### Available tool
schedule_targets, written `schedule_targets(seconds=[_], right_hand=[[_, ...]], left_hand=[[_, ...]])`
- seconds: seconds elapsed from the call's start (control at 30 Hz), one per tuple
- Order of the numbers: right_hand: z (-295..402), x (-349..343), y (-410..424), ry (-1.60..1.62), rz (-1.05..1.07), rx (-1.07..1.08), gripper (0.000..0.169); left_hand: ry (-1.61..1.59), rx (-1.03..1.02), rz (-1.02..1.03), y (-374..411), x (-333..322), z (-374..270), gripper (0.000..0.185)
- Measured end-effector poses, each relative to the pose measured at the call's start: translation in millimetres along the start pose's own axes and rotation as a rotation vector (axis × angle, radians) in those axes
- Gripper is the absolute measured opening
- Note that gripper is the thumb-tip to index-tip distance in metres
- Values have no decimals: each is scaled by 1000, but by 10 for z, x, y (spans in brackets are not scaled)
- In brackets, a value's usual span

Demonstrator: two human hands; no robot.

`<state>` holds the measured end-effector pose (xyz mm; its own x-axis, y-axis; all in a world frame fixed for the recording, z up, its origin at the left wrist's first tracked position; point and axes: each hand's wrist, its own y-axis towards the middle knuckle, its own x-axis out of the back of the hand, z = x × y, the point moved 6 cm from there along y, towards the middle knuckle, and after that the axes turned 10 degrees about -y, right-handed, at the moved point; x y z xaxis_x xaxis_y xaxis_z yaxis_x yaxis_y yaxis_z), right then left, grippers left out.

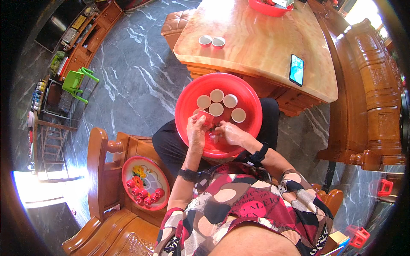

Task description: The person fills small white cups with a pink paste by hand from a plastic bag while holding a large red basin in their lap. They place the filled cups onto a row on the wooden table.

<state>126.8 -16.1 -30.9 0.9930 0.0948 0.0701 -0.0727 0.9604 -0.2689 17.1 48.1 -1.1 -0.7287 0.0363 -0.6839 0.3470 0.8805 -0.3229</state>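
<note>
My left hand [196, 132] grips a small red cup [208, 117] over the near part of a red basin [182, 118]. Close beside it, my right hand [234, 133] is inside the basin, wet and with its fingertips blurred; whether they hold or touch anything cannot be made out. Several cups with pale insides stand in the basin beyond my hands, among them a middle cup [216, 109] and a right-hand cup [238, 115]. One more is partly hidden behind the held cup. The basin sits between my legs.
A floral tray [157, 179] with several red cups [143, 193] lies on the wooden bench at left. Ahead, the stone-topped table [253, 41] carries two cups [218, 43], a phone [296, 70] and a red container [270, 9]. A green chair [74, 81] stands farther left.
</note>
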Motion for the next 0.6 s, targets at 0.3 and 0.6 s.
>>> schedule_targets(seconds=[0.3, 0.6], right_hand=[[1126, 304, -360, -646, -592, 668, 40], [966, 308, -224, -439, -401, 447, 49]], left_hand=[[73, 115, -1, 126, 210, 163, 23], [-14, 210, 258, 3, -99, 131, 33]])
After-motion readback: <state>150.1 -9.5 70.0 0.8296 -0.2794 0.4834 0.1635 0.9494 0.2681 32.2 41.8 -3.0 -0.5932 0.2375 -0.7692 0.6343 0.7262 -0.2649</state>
